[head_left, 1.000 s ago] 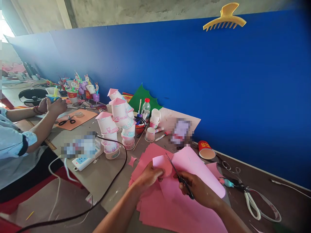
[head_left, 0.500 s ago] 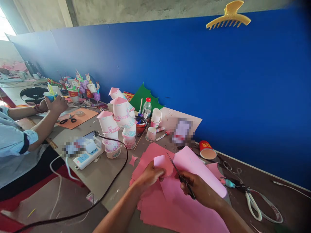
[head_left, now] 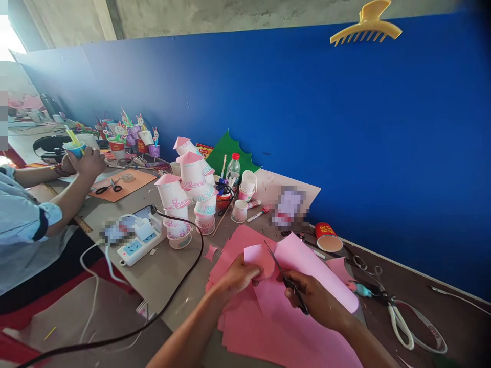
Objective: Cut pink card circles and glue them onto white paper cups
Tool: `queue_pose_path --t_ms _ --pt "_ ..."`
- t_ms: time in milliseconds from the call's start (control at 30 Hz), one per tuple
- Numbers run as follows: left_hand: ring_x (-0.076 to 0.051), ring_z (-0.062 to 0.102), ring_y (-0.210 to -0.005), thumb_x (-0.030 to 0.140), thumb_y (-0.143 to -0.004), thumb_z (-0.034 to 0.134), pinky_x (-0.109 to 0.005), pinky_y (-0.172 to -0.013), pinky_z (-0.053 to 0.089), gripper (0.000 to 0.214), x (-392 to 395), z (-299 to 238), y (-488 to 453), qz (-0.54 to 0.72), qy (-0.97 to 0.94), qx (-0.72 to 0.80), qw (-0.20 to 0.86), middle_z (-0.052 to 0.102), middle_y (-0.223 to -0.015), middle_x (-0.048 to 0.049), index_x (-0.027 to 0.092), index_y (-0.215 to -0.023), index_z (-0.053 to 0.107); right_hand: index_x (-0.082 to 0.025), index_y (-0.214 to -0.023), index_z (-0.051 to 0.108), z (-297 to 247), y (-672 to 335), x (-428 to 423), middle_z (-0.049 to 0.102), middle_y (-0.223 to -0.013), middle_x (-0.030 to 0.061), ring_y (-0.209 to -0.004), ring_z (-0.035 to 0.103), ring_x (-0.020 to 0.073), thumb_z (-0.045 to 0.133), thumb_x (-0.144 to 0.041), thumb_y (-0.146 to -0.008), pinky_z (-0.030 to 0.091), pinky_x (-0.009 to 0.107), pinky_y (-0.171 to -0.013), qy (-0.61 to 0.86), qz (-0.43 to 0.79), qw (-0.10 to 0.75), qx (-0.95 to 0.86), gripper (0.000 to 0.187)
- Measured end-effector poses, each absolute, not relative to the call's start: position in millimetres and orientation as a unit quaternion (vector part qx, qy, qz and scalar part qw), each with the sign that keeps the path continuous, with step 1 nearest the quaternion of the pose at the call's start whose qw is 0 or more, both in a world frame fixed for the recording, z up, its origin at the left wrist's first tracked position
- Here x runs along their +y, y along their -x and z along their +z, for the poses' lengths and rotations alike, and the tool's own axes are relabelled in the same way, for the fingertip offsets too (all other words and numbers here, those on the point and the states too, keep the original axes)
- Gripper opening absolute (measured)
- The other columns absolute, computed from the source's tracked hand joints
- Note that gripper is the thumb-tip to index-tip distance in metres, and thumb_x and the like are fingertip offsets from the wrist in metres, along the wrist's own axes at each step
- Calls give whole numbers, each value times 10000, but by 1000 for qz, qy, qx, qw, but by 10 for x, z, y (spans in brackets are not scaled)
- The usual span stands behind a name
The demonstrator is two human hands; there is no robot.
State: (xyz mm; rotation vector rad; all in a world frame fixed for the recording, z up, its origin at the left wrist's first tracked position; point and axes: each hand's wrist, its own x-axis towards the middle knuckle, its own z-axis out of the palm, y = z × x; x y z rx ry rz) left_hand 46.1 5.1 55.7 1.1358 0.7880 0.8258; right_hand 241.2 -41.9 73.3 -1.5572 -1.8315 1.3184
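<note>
My left hand [head_left: 242, 276] is closed on a small piece of pink paper [head_left: 258, 257] with a rounded edge, thumb on top. In my right hand [head_left: 312, 296] are black-handled scissors [head_left: 276, 263], their blades pointing up and away, beside the right edge of that piece. Whether the blades touch the paper I cannot tell. Beneath both hands lies a stack of pink paper sheets [head_left: 249, 335], and one sheet [head_left: 307, 260] curls up behind my right hand. A small star-shaped pink scrap [head_left: 210, 252] rests left of the stack.
Stacked paper-cup towers with pink cone roofs [head_left: 173, 194] stand left of centre. Nearby are a power strip [head_left: 141, 245] and a black cable [head_left: 192, 281]. A red cup [head_left: 328, 237] lies on its side at right, near a white-corded loop [head_left: 399, 322]. At left, a co-worker's hands [head_left: 86, 161] hold a blue cup.
My hands, the pink paper piece and the scissors look almost unmoved. The view has shifted slightly. The co-worker's blue cup has moved a little left and tilted.
</note>
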Motion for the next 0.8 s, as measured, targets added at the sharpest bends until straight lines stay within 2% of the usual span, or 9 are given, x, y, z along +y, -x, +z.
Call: queue_pose_path --t_ms 267,467,600,800 --pt "-95 382 -503 170 -593 475 -238 -498 312 63 67 491 -446 359 -528 354 684 404 -521 47 185 -560 424 -179 -805 522 740 -2441 -437 489 -600 -29 -549 415 113 461 -338 -829 314 250 -499 548 476 202 -657 172" --pt "-93 354 -496 181 -612 470 -241 -494 292 70 61 514 -446 359 -532 345 685 385 -520 49 190 -563 420 -171 -907 561 711 -2494 -442 521 -622 -16 -580 453 123 464 -326 -819 323 253 -516 552 490 196 -646 203" --pt "-90 342 -482 295 -688 511 -250 -502 290 190 73 513 -458 367 -518 351 688 378 -504 52 194 -565 408 -168 -919 561 692 -2516 -446 511 -620 -23 -571 444 120 480 -310 -818 322 244 -510 541 495 208 -648 192" --pt "-89 328 -506 424 -704 563 -249 -514 268 306 99 449 -469 379 -516 350 684 363 -526 55 192 -583 403 -173 -857 533 736 -2509 -453 493 -609 -33 -558 417 108 476 -285 -831 303 239 -491 540 487 204 -655 128"
